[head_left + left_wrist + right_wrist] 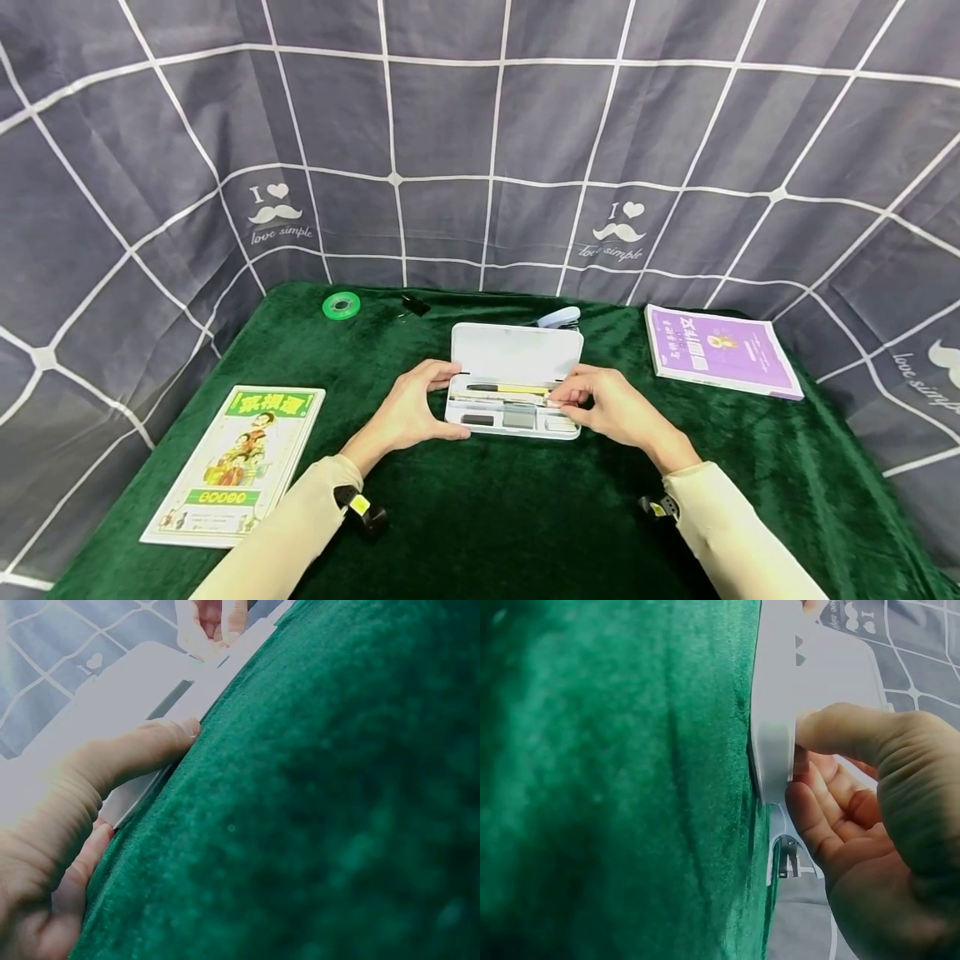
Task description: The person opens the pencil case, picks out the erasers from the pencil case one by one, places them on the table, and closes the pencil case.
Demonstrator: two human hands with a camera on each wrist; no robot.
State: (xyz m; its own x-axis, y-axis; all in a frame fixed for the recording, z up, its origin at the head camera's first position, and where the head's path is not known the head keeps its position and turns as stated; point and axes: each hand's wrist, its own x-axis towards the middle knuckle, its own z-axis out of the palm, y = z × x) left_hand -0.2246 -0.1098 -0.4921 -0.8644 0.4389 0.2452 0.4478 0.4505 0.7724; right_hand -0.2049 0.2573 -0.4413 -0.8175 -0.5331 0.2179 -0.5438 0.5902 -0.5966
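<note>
An open white pencil case (514, 414) lies on the green cloth with its lid (517, 352) folded back. A yellow pen (510, 388) and a few small dark and grey items lie in its tray. My left hand (427, 408) grips the case's left end, thumb on the front wall (142, 750) and fingers behind. My right hand (585, 404) holds the right end, with the thumb against the front wall (840, 727) and curled fingertips over the tray's edge. Whether those fingertips also pinch a small item is unclear.
A green tape roll (341, 305) and a black clip (414, 305) lie at the back left. A pale blue stapler (558, 317) sits behind the lid. A purple book (720, 350) lies to the right and a magazine (236, 462) at the front left. Checked fabric walls surround the table.
</note>
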